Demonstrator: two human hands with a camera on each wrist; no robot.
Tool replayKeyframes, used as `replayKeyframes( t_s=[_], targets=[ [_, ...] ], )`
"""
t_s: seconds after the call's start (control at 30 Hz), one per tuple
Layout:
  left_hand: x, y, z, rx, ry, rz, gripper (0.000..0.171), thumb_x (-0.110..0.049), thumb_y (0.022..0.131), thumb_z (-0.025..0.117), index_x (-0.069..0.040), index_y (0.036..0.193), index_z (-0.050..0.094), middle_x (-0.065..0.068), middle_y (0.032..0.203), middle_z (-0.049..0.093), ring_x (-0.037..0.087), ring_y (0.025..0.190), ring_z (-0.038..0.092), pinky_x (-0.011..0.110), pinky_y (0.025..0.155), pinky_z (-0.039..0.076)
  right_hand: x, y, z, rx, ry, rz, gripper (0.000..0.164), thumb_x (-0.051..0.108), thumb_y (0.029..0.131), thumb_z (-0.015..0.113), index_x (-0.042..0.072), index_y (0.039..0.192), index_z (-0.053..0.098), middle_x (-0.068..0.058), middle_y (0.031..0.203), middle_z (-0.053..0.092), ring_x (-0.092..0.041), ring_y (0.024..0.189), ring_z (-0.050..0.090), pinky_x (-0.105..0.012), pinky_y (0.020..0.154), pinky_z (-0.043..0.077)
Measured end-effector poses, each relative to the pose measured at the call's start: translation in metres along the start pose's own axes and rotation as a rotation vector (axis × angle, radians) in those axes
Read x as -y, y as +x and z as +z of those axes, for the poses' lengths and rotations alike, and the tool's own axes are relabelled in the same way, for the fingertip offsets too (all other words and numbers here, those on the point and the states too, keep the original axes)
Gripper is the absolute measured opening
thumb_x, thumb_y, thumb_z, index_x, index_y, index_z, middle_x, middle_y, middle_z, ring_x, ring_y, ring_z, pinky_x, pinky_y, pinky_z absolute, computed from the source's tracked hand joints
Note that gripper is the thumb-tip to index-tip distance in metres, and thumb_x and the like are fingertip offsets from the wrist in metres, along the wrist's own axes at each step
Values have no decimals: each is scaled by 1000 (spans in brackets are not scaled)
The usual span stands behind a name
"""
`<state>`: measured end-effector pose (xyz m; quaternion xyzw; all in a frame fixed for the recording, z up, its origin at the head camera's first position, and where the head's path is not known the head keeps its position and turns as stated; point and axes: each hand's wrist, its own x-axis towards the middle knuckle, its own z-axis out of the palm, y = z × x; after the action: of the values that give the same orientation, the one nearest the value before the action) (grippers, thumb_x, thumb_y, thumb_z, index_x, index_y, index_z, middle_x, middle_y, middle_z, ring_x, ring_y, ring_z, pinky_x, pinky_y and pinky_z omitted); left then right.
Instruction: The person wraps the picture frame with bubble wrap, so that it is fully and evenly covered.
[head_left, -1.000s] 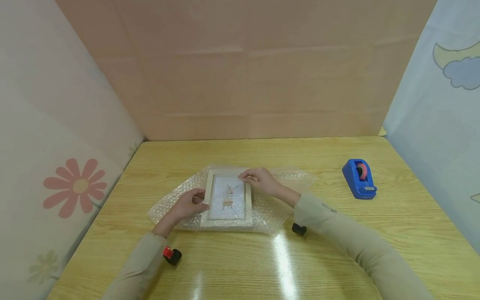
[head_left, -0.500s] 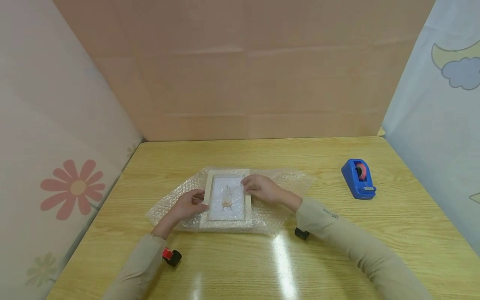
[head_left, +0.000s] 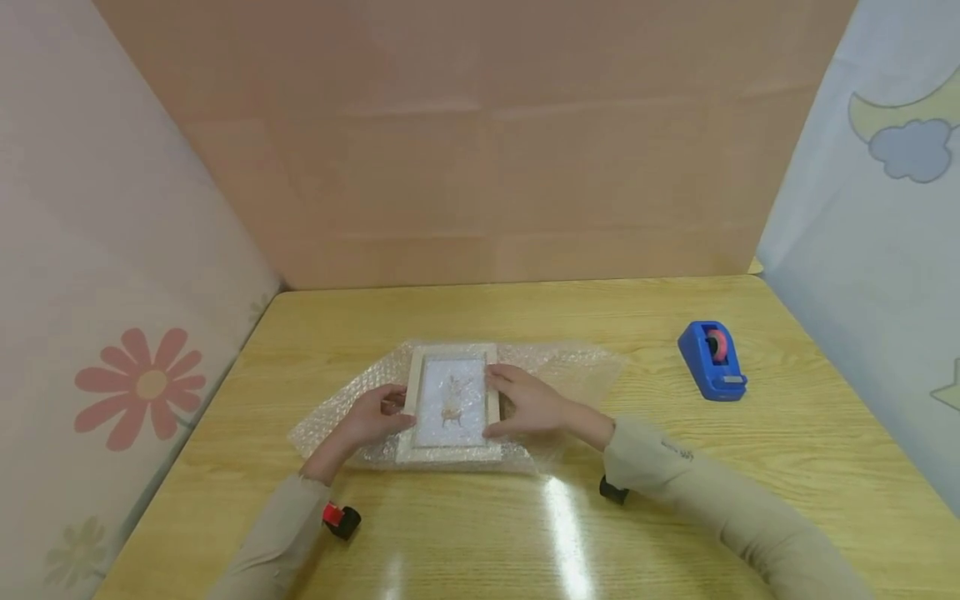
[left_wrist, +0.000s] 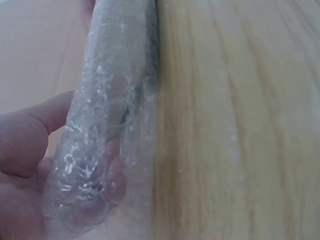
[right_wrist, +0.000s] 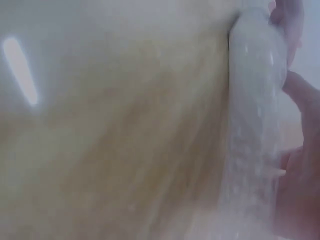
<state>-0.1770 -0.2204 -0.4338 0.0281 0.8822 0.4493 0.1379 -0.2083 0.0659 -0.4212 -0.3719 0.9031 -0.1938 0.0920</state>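
Observation:
A cream picture frame [head_left: 448,453] lies under transparent bubble wrap [head_left: 566,367], and a small drawing shows through it. At the left edge, my left hand [head_left: 372,418] grips the wrapped frame with its thumb on top. My right hand [head_left: 534,406] holds the opposite edge, thumb and fingers spread along it. In the left wrist view, fingers of the left hand [left_wrist: 22,155] show blurred through the bubble wrap [left_wrist: 95,145]. The right wrist view is blurred; there the right hand [right_wrist: 302,170] touches the wrapped edge.
A blue tape dispenser [head_left: 712,361] with a pink roll stands at the right on the wooden table [head_left: 450,533]. Small black objects show at the left wrist [head_left: 342,522] and the right wrist [head_left: 613,490]. A brown panel [head_left: 480,167] stands behind the table.
My right hand has slid down from the frame's upper right corner to the middle of its right side, and its thumb has spread away from the fingers. The left hand stays put.

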Motion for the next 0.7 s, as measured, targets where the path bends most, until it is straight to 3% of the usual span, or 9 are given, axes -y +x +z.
replayKeyframes(
  t_s=[0.1, 0.23, 0.7],
  targets=[
    [1, 0, 0, 0, -1, -4, 56, -20, 77, 72, -1, 126, 50, 12, 115, 58, 27, 101, 53, 36, 78, 50, 8, -5, 2, 2, 1, 47, 96, 58, 70, 67, 3, 140, 32, -21, 148, 16, -36, 134, 17, -51, 107, 17],
    [2, 0, 1, 1, -9, -3, 57, -19, 77, 72, -1, 126, 49, 13, 115, 58, 28, 102, 53, 36, 79, 50, 14, -10, 4, -18, 38, 101, 95, 55, 70, 68, 5, 141, 30, -22, 148, 13, -37, 134, 16, -52, 106, 16],
    [0, 2, 0, 14, -40, 39, 57, -15, 79, 70, 6, 125, 47, 19, 113, 57, 29, 98, 55, 33, 72, 52, 8, -11, 4, -30, 34, 89, 92, 52, 74, 67, 4, 142, 27, -23, 147, 15, -38, 132, 22, -50, 106, 21]
  ],
)
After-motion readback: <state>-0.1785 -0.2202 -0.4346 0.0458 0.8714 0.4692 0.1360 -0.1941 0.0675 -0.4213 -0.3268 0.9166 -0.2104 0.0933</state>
